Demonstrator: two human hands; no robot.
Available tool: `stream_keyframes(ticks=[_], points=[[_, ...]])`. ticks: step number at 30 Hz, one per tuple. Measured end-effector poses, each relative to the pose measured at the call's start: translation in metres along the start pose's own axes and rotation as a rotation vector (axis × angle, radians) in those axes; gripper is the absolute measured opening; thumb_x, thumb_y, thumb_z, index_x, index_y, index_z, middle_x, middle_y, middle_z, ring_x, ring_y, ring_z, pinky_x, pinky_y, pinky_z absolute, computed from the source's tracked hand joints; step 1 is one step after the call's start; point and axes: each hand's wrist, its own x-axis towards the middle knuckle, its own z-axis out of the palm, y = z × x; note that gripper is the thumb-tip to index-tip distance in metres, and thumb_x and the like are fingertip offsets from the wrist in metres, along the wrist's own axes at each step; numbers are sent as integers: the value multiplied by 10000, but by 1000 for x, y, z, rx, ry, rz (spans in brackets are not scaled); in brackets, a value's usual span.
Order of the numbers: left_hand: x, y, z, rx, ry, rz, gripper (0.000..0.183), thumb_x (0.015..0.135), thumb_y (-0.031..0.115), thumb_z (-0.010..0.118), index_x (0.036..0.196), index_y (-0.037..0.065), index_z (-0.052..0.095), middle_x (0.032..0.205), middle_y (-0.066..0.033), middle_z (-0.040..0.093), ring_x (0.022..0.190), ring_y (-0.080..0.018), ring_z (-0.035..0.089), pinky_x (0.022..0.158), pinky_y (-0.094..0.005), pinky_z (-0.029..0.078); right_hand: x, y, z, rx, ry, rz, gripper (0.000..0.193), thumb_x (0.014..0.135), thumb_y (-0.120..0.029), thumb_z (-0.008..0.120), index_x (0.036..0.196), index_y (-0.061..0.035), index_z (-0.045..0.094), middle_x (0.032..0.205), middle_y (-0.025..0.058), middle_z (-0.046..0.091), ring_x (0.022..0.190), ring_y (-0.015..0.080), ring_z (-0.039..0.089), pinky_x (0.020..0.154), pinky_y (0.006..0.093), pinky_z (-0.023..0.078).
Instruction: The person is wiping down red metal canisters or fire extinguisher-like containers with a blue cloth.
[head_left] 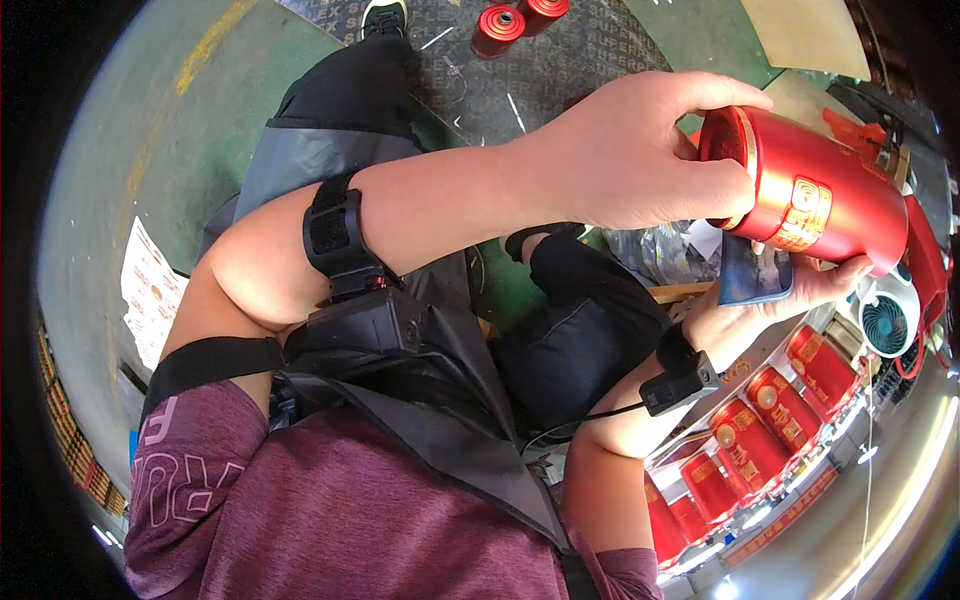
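Observation:
A shiny red canister (pixel 835 185) with gold lettering and a gold rim band lies on its side at the upper right, held between both hands. My left hand (pixel 635 150) reaches across from the left, thumb and fingers closed around its near end. Below the canister, my right hand (pixel 790 290) grips its underside, with a fingertip against the far end. A blue pad or cloth piece (pixel 755 272) sits at my right hand, just under the canister; how it is held cannot be made out.
Two red canisters (pixel 497 30) stand on the dark mat at the top. Several red boxes (pixel 750 440) line the lower right, near a white fan with a teal grille (pixel 888 318). Printed paper (pixel 150 290) lies at the left; a pale board (pixel 808 35) is at the upper right.

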Motion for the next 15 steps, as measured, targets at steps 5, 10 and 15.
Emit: stream_keyframes(ticks=[5,10,15], points=[[-1,7,-1,-16,-24,-33,588,903,51,604,1460,5,423,1099,-88,658,855,-67,603,687,-233,505,0,0,3,-29,16,-55,759,802,-536,764,1354,-72,528,1313,131,607,1181,295,608,1026,522,511],[0,3,-1,-5,-9,-16,588,905,53,605,1461,6,421,1103,-88,656,865,-69,607,691,-232,510,-1,-2,0,1,-9,12,751,805,-528,764,1354,-73,528,1316,129,604,1174,295,611,1026,516,509],[1,2,-1,-13,-12,10,584,906,61,608,1457,-1,423,1125,-92,651,896,-79,614,723,-241,518,3,-1,-4,27,-19,16,746,810,-531,758,1354,-74,529,1316,128,604,1179,295,607,1023,514,511]])
